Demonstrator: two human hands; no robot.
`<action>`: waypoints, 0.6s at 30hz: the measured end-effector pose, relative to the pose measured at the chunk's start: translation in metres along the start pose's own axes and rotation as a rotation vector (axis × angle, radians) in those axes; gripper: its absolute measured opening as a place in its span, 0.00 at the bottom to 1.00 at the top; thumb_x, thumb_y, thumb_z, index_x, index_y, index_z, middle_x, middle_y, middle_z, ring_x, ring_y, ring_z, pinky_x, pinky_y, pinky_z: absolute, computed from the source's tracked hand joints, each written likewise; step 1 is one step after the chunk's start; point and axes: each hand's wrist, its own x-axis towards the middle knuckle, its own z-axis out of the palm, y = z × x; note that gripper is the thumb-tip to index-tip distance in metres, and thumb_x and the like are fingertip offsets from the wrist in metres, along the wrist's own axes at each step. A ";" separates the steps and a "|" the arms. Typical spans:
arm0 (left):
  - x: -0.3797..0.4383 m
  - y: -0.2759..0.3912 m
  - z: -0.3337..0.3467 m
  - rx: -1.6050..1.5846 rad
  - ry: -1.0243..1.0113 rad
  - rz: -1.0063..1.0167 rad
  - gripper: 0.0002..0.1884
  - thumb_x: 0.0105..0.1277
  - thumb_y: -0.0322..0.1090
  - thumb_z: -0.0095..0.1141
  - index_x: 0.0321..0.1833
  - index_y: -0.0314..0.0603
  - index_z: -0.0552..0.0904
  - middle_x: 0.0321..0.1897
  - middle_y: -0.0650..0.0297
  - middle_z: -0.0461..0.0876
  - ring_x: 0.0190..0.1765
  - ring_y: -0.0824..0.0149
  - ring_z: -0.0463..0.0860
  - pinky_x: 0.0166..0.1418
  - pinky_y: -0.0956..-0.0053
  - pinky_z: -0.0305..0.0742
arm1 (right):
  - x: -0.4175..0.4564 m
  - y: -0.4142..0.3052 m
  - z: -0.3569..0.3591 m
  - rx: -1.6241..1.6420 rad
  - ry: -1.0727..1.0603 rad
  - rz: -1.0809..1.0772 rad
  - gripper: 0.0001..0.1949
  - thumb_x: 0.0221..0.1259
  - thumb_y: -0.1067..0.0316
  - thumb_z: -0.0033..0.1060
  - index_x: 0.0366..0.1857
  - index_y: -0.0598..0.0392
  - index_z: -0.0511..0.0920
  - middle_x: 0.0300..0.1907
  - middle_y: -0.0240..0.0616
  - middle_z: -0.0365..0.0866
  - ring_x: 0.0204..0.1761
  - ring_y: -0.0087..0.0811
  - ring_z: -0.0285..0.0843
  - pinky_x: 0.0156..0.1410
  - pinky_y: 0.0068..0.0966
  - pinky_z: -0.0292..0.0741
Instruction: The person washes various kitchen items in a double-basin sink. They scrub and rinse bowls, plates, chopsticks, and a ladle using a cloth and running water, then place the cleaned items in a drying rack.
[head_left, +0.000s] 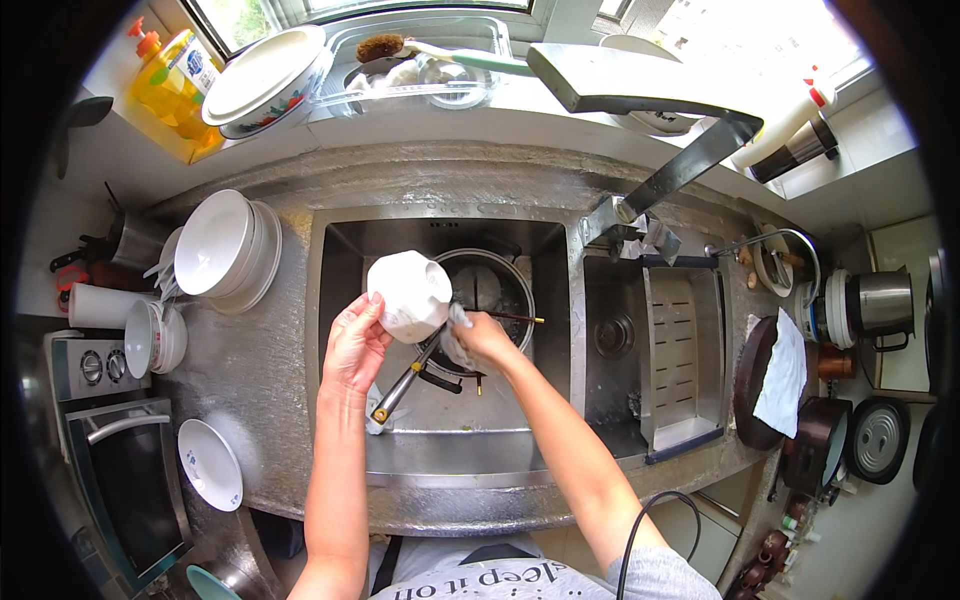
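Observation:
My left hand (355, 339) grips a white faceted bowl (409, 292) by its near left edge, over the sink (420, 454). The bowl is tipped, with its outside and foot facing up and right. In my right hand (484, 341) is a crumpled pale cloth (454, 343), close against the bowl's right side. Below both hands a round metal pot (534, 300) stands in the sink with dark contents, partly hidden. A metal-handled utensil (397, 394) and chopsticks (517, 318) stick out over its rim. Some white crumpled material (394, 415) lies at the sink's left.
Stacked white bowls (214, 244), smaller bowls (154, 341) and a plate (210, 465) stand left. A black faucet (690, 161) reaches above the smaller basin (611, 382), beside a slotted metal drain tray (682, 360). Dish soap (176, 94) and a clear plastic container (337, 90) occupy the windowsill.

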 end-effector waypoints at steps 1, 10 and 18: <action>-0.003 0.004 0.001 0.062 0.014 0.030 0.12 0.65 0.33 0.55 0.48 0.35 0.78 0.42 0.60 0.83 0.45 0.69 0.82 0.53 0.72 0.77 | -0.003 -0.004 0.002 -0.311 0.052 0.011 0.12 0.57 0.65 0.52 0.37 0.62 0.80 0.39 0.53 0.82 0.38 0.47 0.81 0.45 0.35 0.76; -0.017 -0.012 -0.003 0.305 0.042 0.121 0.14 0.66 0.34 0.55 0.49 0.31 0.77 0.41 0.61 0.82 0.42 0.71 0.81 0.50 0.75 0.76 | 0.007 0.037 0.042 -0.730 0.089 0.082 0.20 0.51 0.68 0.56 0.52 0.50 0.71 0.54 0.49 0.68 0.59 0.46 0.66 0.55 0.42 0.71; -0.019 -0.027 0.000 0.404 0.003 0.087 0.16 0.65 0.34 0.56 0.51 0.31 0.77 0.41 0.62 0.82 0.42 0.74 0.80 0.49 0.79 0.74 | 0.019 0.056 0.037 -0.651 -0.002 -0.101 0.20 0.46 0.71 0.59 0.47 0.43 0.78 0.48 0.47 0.76 0.53 0.47 0.73 0.56 0.38 0.73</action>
